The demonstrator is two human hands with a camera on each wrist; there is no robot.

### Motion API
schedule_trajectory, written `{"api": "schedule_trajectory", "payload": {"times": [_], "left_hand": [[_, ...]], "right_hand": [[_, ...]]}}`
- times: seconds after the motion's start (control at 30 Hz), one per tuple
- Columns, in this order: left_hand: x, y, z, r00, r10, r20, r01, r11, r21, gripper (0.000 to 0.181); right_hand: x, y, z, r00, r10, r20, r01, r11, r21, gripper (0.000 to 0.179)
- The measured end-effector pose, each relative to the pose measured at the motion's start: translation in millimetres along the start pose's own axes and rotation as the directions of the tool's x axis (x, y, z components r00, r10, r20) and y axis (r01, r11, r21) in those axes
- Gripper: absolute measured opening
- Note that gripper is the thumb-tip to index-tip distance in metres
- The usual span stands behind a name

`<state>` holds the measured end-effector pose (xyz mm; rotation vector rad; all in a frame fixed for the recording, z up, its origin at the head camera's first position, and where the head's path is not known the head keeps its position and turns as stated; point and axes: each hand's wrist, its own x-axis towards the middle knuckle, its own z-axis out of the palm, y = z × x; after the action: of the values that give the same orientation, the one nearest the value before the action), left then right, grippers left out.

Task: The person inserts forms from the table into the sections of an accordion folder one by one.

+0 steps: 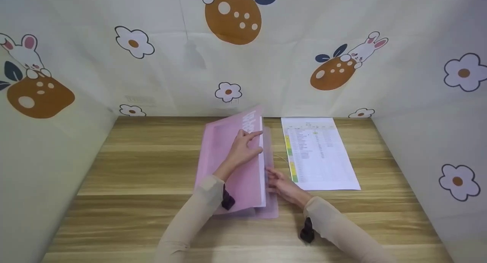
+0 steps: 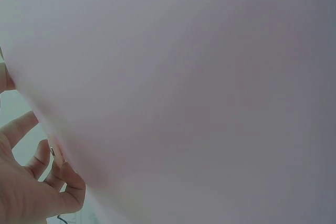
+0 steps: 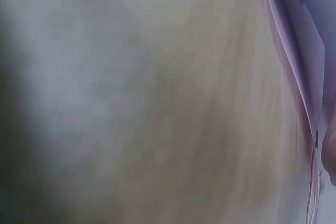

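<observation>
A pink translucent document folder [image 1: 224, 152] with white lettering lies in front of me. Its right side is raised, and white paper edges [image 1: 261, 179] show along it. My left hand [image 1: 243, 150] reaches across the cover and grips that raised edge, with thumb and forefinger spread apart. Lower down, my right hand [image 1: 283, 185] has its fingertips at the same edge, above the bottom cover. In the left wrist view, bent fingers [image 2: 42, 174] pinch at the rim of the pink sheet. The right wrist view shows the folder's layered leaves [image 3: 304, 56] parted, with a fingertip [image 3: 329, 150] beside them.
A printed sheet [image 1: 323, 156] with a table and coloured strips lies right of the folder, its near left edge close to my right hand. A thin cord [image 1: 281, 156] loops between them. Patterned curtain [image 1: 228, 65] walls border the wooden table [image 1: 144, 171] at back and sides.
</observation>
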<state>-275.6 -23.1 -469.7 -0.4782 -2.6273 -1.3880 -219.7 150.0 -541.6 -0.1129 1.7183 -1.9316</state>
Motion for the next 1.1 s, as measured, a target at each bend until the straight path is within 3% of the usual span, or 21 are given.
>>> {"api": "schedule_trajectory", "payload": {"times": [0.37, 0.7, 1.1], "left_hand": [[-0.5, 1.4, -0.5, 1.000, -0.028, 0.006, 0.028, 1.000, -0.007, 0.051], [0.3, -0.4, 1.0, 1.000, -0.007, -0.009, 0.007, 1.000, 0.003, 0.051], [0.5, -0.3, 1.4, 1.000, -0.017, 0.000, 0.017, 1.000, 0.001, 0.052]], "right_hand": [[6.6, 0, -1, 1.000, 0.020, -0.010, -0.020, 1.000, 0.020, 0.064], [-0.3, -13, -16, 0.996, -0.030, -0.079, 0.026, 0.999, -0.043, 0.047], [-10.9, -51, -61, 0.951, -0.128, -0.281, 0.107, 0.990, -0.090, 0.039]]}}
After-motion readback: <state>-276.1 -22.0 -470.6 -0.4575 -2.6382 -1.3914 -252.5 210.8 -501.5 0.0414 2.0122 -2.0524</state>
